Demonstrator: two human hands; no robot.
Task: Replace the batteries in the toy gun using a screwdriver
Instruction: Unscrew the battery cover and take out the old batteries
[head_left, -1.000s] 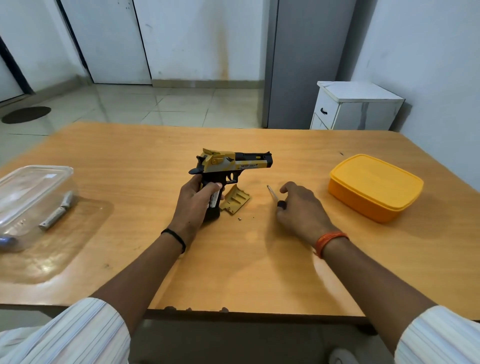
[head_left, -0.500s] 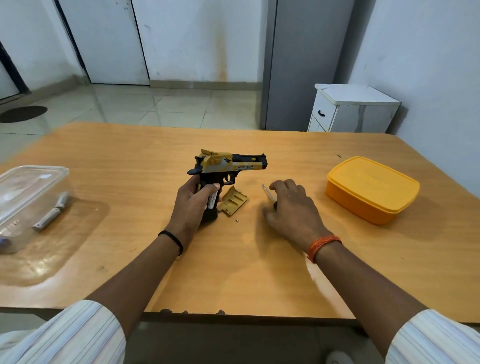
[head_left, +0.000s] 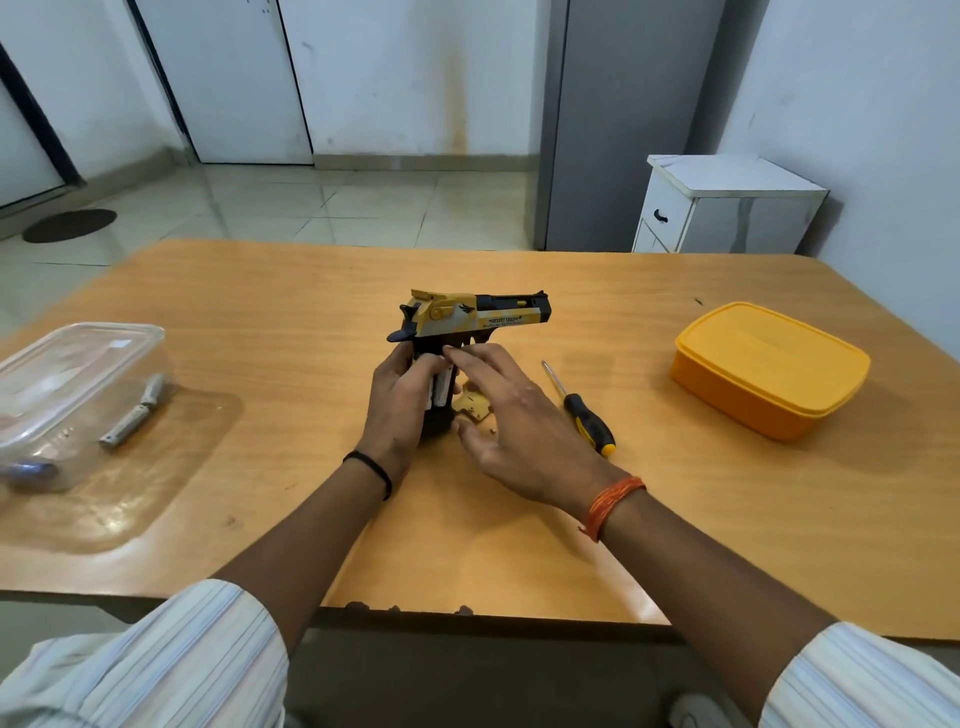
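- Tabletop (head_left: 519, 545): orange-brown wood grain, fills most of the view; near edge chipped at 6 o'clock.
- Orange lidded box (head_left: 769, 369): sits at 3 o'clock on the tabletop, lid on, well apart from both hands.
- Clear plastic container (head_left: 78, 384): at 9 o'clock, upside down or lidded, cannot tell which. Two grey cylinders show through its wall, likely batteries (head_left: 132, 413), lying end to end.
- Toy gun (head_left: 470, 319): centre of the tabletop, stood upright on the butt of its grip, barrel pointing toward 3 o'clock. Yellow and black body, black hammer at the 9 o'clock end. Side of the grip stands open, with pale cells showing inside.
- Left hand (head_left: 402, 402): wrapped around the grip from the 9 o'clock side, fingers curled and holding the toy gun steady. Black band at the wrist.
- Right hand (head_left: 511, 423): held flat over the 3 o'clock side of the grip, fingers (head_left: 470, 361) extended and spread, tips touching the open grip area just below the trigger guard. Grasps nothing. Orange thread at the wrist.
- Screwdriver (head_left: 579, 410): lies on the tabletop just beside the right hand at its 3 o'clock side, black and yellow handle toward the person, metal shaft pointing toward 11 o'clock. No hand touches it.
- Yellow cover plate (head_left: 474, 405): lies flat beside the base of the grip, partly hidden under the right hand.
- Small speck (head_left: 492, 431) near the plate, perhaps a screw; too small to tell.
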